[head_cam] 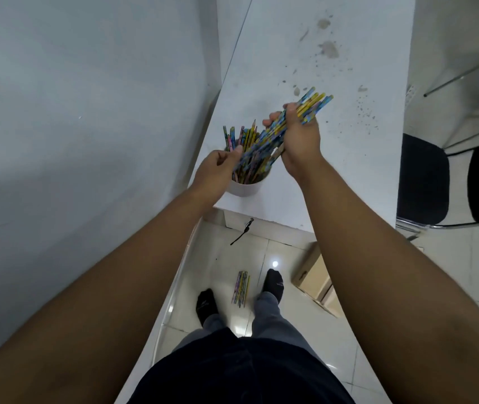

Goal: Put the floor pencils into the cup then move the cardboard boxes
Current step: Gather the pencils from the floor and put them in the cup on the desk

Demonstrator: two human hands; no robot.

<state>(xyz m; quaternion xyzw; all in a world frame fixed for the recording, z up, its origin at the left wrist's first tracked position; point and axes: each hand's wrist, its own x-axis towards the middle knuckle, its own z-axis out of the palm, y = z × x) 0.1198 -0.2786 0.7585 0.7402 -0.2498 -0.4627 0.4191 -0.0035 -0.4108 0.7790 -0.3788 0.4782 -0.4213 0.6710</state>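
Observation:
A white cup [245,188] stands near the front left corner of the white table [349,158], with several colourful pencils standing in it. My right hand [299,141] grips a bundle of pencils [305,112], tilted with its lower ends down in the cup. At the cup's left rim, my left hand [217,167] has its fingers curled, touching the pencils. More pencils [241,288] lie in a small bunch on the floor between my feet. A cardboard box [317,278] sits on the floor under the table's front edge, partly hidden by my right arm.
A grey wall runs along the left. A black chair [424,182] stands to the right of the table. A black cord [242,231] lies on the tiled floor below the table's edge. The tabletop carries dark stains at the back.

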